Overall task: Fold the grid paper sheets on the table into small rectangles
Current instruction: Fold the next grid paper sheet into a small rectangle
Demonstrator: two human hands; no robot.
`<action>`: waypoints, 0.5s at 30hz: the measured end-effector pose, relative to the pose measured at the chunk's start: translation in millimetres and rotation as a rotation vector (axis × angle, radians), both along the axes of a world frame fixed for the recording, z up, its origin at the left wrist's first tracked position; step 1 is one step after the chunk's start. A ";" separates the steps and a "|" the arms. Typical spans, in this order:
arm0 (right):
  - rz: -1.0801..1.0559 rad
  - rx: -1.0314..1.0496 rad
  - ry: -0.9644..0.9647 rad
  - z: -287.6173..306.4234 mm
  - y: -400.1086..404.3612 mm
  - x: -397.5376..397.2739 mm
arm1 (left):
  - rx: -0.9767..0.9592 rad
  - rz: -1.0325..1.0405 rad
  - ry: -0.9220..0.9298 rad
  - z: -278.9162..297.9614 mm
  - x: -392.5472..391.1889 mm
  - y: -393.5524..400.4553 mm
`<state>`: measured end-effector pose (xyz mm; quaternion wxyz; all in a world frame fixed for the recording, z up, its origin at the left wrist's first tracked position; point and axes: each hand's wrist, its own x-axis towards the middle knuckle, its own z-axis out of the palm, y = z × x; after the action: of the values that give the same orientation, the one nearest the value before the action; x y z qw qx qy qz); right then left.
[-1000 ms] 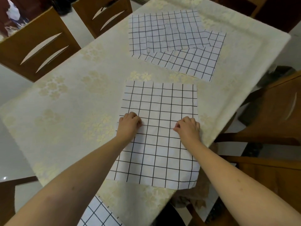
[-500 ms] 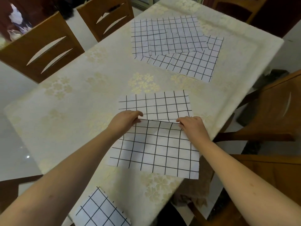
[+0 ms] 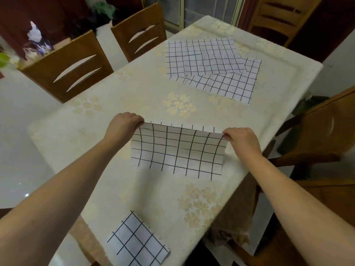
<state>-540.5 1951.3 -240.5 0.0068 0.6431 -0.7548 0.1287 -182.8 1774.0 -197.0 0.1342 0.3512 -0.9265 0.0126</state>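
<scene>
In the middle of the frame the grid paper sheet lies on the desk, half doubled over, its lifted edge drawn toward a strip of the far edge that shows just beyond it. The left hand pinches the upper left corner of the flap, and the right hand pinches the upper right corner; both sets of fingers are curled tight on the paper. The flap bows between them, so the sheet looks light, thin and limp, likely to slide on the smooth cloth and to crease wherever pressed. The 2 corners seem the best hold for lining edges up. A stack of unfolded sheets waits at the upper right, and 1 folded rectangle sits at the lower middle.
</scene>
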 end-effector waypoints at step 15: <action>0.084 -0.505 -0.041 22.8 53.0 72.1 | -0.096 0.041 0.111 1.9 107.4 27.5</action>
<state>-468.3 2004.2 -217.7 0.1463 0.6492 -0.6713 0.3263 -75.4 1801.5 -195.0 0.2018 0.3635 -0.9086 0.0405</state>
